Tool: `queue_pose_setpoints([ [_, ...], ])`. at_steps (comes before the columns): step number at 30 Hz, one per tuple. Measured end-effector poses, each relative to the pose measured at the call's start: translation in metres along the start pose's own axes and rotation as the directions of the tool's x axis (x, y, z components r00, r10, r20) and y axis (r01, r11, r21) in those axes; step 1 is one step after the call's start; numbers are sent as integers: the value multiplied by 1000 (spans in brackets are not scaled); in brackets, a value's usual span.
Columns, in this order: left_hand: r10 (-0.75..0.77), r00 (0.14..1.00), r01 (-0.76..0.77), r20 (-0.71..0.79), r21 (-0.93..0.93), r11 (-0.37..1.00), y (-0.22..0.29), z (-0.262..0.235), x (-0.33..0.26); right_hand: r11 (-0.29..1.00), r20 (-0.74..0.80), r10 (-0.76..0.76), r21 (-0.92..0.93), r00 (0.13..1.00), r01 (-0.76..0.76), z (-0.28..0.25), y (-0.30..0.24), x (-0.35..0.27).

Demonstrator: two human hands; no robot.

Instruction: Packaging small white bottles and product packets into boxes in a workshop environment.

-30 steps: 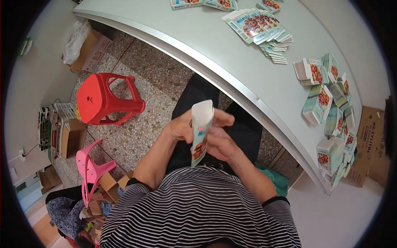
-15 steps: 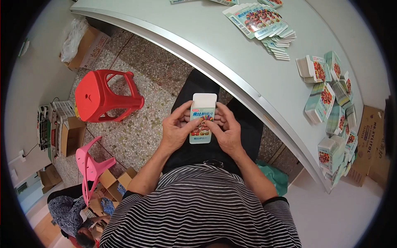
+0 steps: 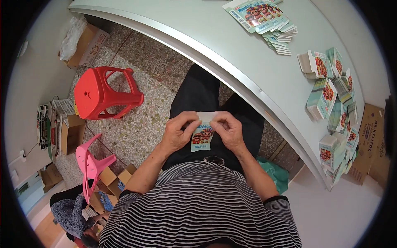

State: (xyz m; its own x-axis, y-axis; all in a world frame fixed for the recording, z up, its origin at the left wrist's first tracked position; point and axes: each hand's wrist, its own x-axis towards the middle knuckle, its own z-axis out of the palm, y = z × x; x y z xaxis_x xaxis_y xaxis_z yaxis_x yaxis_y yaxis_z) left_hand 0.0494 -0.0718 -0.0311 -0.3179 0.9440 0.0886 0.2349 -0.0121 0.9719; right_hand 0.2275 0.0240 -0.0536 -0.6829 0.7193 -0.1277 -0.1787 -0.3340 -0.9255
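Above my lap is a small light-green carton (image 3: 202, 138) with colourful cartoon figures on its front and a white flap at its far end. My left hand (image 3: 178, 131) pinches the carton's upper left corner near the flap, thumb and fingers pressed together. At the upper right corner, my right hand (image 3: 230, 130) grips it the same way. The lower part hangs free toward me, slightly tilted. The carton's back and some of my fingertips are hidden.
A grey-white table (image 3: 231, 62) curves ahead and to the right, bearing fanned flat cartons (image 3: 264, 18) and bundled cartons (image 3: 322, 99). Leftward stand a red stool (image 3: 89, 94) and a pink chair (image 3: 97, 163). Another person (image 3: 70, 213) bends near cardboard boxes (image 3: 108, 180). A green bag (image 3: 275, 175) lies right.
Both hands have shifted from the carton's sides and front to its upper corners by the flap. The flap looks foreshortened now, and the carton's lower end sits a little closer to me.
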Motion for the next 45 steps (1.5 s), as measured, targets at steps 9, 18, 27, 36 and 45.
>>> queue_pose_setpoints([
  [9, -82, 996, 87, 42, -126, 988, -3, -8, 7, 1000, 8, -12, -16, 1000, 12, -2, -10, 6],
  [18, -404, 893, 440, 197, -201, 875, 17, -19, 18, 989, 21, 132, -67, 991, -131, 1, -23, 11],
  [27, -46, 967, 44, 250, 12, 999, 11, -25, 16, 976, 119, 20, -217, 993, 7, -10, -18, 9],
  [36, -268, 960, 281, 87, -237, 930, -3, -20, 5, 871, 200, 92, -491, 975, 18, -1, -59, 35],
  [45, -380, 920, 332, -92, -330, 884, -5, -10, 19, 771, -328, -576, -522, 749, 364, -11, -212, 207],
])
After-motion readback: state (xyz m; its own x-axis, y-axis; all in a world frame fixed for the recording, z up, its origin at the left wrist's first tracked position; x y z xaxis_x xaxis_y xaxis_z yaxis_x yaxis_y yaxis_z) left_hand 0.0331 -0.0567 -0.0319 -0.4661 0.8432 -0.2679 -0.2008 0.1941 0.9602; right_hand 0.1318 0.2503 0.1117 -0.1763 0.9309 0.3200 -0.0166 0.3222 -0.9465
